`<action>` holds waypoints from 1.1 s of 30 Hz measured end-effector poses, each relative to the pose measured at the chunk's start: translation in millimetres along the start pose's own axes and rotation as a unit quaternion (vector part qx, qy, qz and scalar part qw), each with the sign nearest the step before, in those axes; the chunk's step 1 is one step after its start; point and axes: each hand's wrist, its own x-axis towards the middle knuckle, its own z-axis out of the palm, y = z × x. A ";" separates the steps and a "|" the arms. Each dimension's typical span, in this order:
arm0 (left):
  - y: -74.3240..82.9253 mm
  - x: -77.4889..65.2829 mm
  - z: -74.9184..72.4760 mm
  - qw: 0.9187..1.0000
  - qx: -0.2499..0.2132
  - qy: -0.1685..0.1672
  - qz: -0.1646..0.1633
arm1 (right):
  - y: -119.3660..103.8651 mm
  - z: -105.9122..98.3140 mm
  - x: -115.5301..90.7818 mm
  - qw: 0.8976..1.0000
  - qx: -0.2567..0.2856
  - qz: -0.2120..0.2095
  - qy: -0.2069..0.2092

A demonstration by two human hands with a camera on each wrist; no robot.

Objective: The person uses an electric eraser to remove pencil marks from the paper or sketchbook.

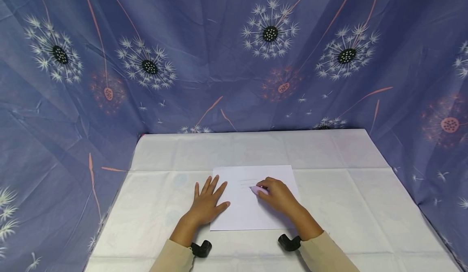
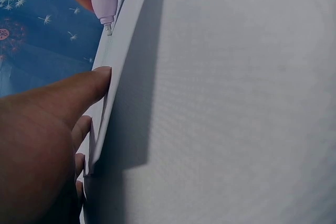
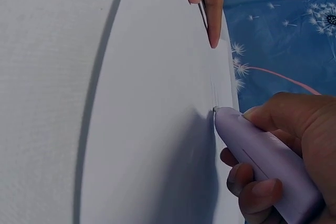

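A white sheet of paper (image 1: pixel 237 215) lies on the table, with a few thin, faint lines (image 1: pixel 248 182) on its upper middle. My left hand (image 1: pixel 206 207) rests on the sheet's left side, fingers spread. In my right hand (image 1: pixel 279 197) I grip a thick lavender correction pen (image 3: pixel 268 161) with a small metal tip, tilted toward the left. Its tip (image 2: pixel 108 29) meets the paper at the faint lines, as both wrist views show. The fingers (image 3: pixel 252 192) of the right hand wrap the pen's body, and the thumb lies along its upper side.
A white cloth with fold creases covers the table (image 1: pixel 164 154). Behind it and at the sides hangs a blue curtain (image 1: pixel 212 61) printed with dandelions. Each wrist carries a black device (image 1: pixel 202 249) beside a beige sleeve (image 1: pixel 173 257).
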 end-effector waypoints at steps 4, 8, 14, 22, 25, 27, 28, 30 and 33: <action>-0.4 0.0 0.0 1.000 -0.001 0.000 0.000 | -1.0 0.2 0.8 1.000 -0.004 0.005 0.000; -0.8 0.3 0.6 1.000 0.001 0.001 -0.001 | -1.4 -0.3 0.8 1.000 -0.004 0.008 -0.005; -0.5 0.1 0.8 1.000 -0.001 0.001 -0.001 | 0.4 -1.2 -1.0 1.000 -0.010 0.023 -0.001; 0.5 -0.5 -0.3 1.000 -0.005 -0.001 -0.001 | -1.4 1.1 0.1 1.000 0.004 0.005 -0.005; 0.4 -0.7 -0.4 1.000 -0.005 -0.003 -0.001 | -2.7 3.1 1.0 1.000 0.004 -0.005 -0.007; 0.3 -0.5 -0.5 1.000 -0.005 -0.003 -0.001 | -3.7 3.7 1.2 1.000 0.006 -0.008 -0.006; 0.2 -0.4 -0.5 1.000 -0.006 -0.003 -0.001 | -4.2 3.7 1.1 1.000 0.005 -0.009 -0.005; 0.1 -0.1 -0.4 1.000 -0.005 -0.004 -0.002 | -4.8 3.3 0.7 1.000 0.005 -0.006 -0.002; -0.1 0.1 -0.4 1.000 -0.005 -0.002 -0.001 | -4.3 2.2 0.2 1.000 -0.004 0.005 0.002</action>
